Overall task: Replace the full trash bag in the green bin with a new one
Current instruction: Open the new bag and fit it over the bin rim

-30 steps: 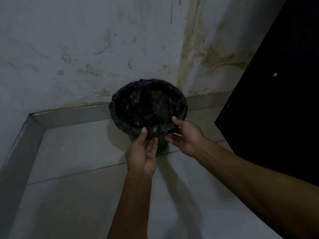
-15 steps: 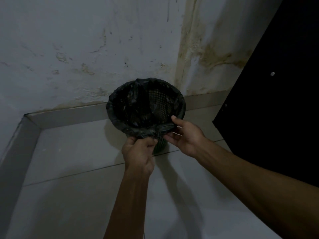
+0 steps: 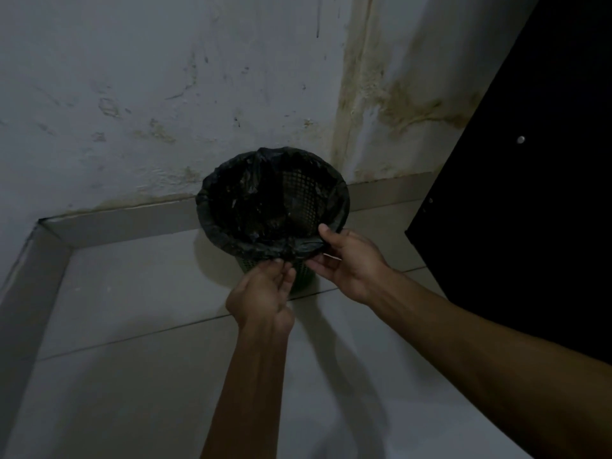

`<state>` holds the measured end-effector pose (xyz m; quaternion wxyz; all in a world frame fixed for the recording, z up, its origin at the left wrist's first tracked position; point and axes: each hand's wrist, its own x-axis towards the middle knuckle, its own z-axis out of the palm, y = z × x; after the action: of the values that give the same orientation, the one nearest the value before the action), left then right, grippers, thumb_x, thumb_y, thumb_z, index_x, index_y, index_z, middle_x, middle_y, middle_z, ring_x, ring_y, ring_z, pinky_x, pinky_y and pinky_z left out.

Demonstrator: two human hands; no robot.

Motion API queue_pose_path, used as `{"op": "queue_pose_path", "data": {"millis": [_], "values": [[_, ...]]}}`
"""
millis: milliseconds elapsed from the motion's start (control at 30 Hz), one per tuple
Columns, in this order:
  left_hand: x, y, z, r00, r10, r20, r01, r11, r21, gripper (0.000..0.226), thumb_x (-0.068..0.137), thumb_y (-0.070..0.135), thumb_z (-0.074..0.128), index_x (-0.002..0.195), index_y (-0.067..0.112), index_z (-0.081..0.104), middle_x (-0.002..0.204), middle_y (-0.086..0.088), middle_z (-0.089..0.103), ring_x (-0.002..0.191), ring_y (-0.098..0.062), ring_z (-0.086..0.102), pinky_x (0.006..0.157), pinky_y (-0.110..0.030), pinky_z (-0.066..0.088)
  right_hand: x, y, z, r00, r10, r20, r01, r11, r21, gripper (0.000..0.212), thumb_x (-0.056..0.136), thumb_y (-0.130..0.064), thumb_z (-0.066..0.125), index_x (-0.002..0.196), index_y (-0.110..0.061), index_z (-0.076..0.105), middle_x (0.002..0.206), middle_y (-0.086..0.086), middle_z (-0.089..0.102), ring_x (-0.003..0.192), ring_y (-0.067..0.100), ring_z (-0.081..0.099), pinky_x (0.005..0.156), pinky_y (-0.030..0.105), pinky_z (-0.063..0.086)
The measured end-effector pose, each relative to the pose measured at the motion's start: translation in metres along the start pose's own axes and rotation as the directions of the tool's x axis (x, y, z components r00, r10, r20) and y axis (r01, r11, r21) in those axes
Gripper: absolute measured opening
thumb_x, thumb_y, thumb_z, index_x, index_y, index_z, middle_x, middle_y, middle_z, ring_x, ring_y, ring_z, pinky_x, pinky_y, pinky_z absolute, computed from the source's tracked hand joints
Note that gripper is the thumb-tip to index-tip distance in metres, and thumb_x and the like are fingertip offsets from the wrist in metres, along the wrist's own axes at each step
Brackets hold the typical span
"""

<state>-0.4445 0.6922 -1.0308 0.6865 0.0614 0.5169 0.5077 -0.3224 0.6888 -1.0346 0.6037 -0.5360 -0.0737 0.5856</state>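
No legible text, label, brand mark, number or sign appears on any surface in the head view. The dim lighting leaves no readable marking on the black plastic trash bag (image 3: 231, 238), the green perforated plastic bin (image 3: 303, 276), the stained white plaster wall (image 3: 132, 94), the pale grey tiled floor (image 3: 116, 293) or the black flat panel (image 3: 530, 193) at the right.

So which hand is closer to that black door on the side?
Right hand, gripping the trash bag at the rim beside the door; left hand is farther, below the rim.
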Motion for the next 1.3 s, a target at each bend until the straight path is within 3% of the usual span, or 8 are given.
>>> {"op": "queue_pose_path", "data": {"millis": [167, 367, 533, 700, 833, 933, 1133, 1300], "values": [[-0.004, 0.003, 0.002, 0.998, -0.028, 0.06, 0.033, 0.996, -0.081, 0.015, 0.088, -0.008, 0.048, 0.083, 0.0, 0.059, 0.083, -0.012, 0.061, 0.077, -0.021, 0.063, 0.073, -0.029, 0.058, -0.001, -0.002, 0.0, 1.0, -0.014, 0.003, 0.015, 1.0, -0.002, 0.029, 0.091, -0.014, 0.064, 0.071, -0.013, 0.043, 0.092, 0.013, 0.066, 0.075, 0.025, 0.065, 0.061, 0.034, 0.059], [0.001, 0.006, 0.004, 0.991, -0.061, 0.12, 0.066, 0.997, -0.042, 0.017, 0.088, 0.02, 0.067, 0.099, 0.007, 0.062, 0.096, -0.01, 0.063, 0.089, -0.018, 0.062, 0.085, -0.03, 0.053, -0.003, 0.0, 0.005, 0.999, 0.006, 0.05, -0.008, 0.999, 0.035, 0.009, 0.092, -0.012, 0.061, 0.091, -0.01, 0.053, 0.099, 0.014, 0.068, 0.078, 0.025, 0.069, 0.061, 0.035, 0.06], [0.007, 0.003, 0.001, 0.985, -0.025, 0.168, 0.033, 0.998, -0.047, 0.009, 0.093, 0.015, 0.06, 0.093, 0.008, 0.055, 0.087, -0.009, 0.058, 0.083, -0.018, 0.061, 0.073, -0.028, 0.053, -0.004, -0.003, 0.004, 0.998, 0.058, 0.017, -0.058, 0.998, 0.0, 0.016, 0.088, -0.019, 0.067, 0.096, -0.008, 0.059, 0.097, 0.014, 0.066, 0.081, 0.026, 0.067, 0.067, 0.037, 0.06], [0.014, 0.015, -0.007, 0.986, 0.002, 0.169, -0.003, 1.0, 0.005, 0.014, 0.093, 0.014, 0.059, 0.083, 0.011, 0.05, 0.078, -0.008, 0.054, 0.074, -0.019, 0.058, 0.064, -0.028, 0.054, -0.005, -0.023, -0.011, 0.987, 0.141, -0.077, -0.141, 0.99, 0.006, 0.059, 0.078, -0.049, 0.07, 0.118, -0.009, 0.054, 0.101, 0.012, 0.059, 0.091, 0.028, 0.063, 0.078, 0.044, 0.057], [0.03, 0.045, -0.019, 0.972, -0.051, 0.23, 0.025, 0.993, 0.115, 0.009, 0.094, 0.013, 0.056, 0.102, 0.011, 0.054, 0.081, -0.007, 0.059, 0.076, -0.019, 0.059, 0.066, -0.03, 0.052, -0.002, -0.031, -0.016, 0.988, 0.129, -0.079, -0.127, 0.991, 0.04, 0.048, 0.084, -0.044, 0.067, 0.117, -0.012, 0.055, 0.096, 0.01, 0.058, 0.087, 0.025, 0.061, 0.084, 0.044, 0.054], [0.039, 0.067, -0.027, 0.963, -0.114, 0.245, 0.06, 0.975, 0.216, 0.007, 0.093, 0.016, 0.056, 0.09, 0.012, 0.06, 0.07, -0.004, 0.068, 0.075, -0.018, 0.062, 0.06, -0.028, 0.053, -0.001, -0.029, -0.012, 0.99, 0.13, -0.053, -0.13, 0.991, 0.014, 0.026, 0.087, -0.038, 0.066, 0.094, -0.012, 0.061, 0.09, 0.008, 0.061, 0.083, 0.022, 0.061, 0.09, 0.04, 0.052], [0.045, 0.077, -0.029, 0.972, -0.114, 0.208, 0.079, 0.983, 0.168, 0.01, 0.091, 0.018, 0.058, 0.084, 0.012, 0.063, 0.067, -0.004, 0.072, 0.079, -0.018, 0.065, 0.055, -0.026, 0.056, 0.001, -0.021, -0.004, 0.99, 0.126, -0.054, -0.124, 0.991, 0.046, 0.012, 0.091, -0.019, 0.064, 0.088, -0.009, 0.059, 0.08, 0.007, 0.063, 0.07, 0.018, 0.063, 0.051, 0.028, 0.058], [0.04, 0.078, -0.027, 0.971, -0.064, 0.229, 0.079, 0.995, -0.058, 0.018, 0.087, 0.025, 0.066, 0.095, 0.009, 0.065, 0.087, -0.006, 0.07, 0.094, -0.019, 0.066, 0.074, -0.034, 0.058, 0.003, -0.02, -0.002, 0.993, 0.116, -0.027, -0.113, 0.99, 0.085, 0.008, 0.092, -0.012, 0.061, 0.089, -0.005, 0.06, 0.079, 0.011, 0.062, 0.071, 0.02, 0.064, 0.052, 0.031, 0.06]]}}
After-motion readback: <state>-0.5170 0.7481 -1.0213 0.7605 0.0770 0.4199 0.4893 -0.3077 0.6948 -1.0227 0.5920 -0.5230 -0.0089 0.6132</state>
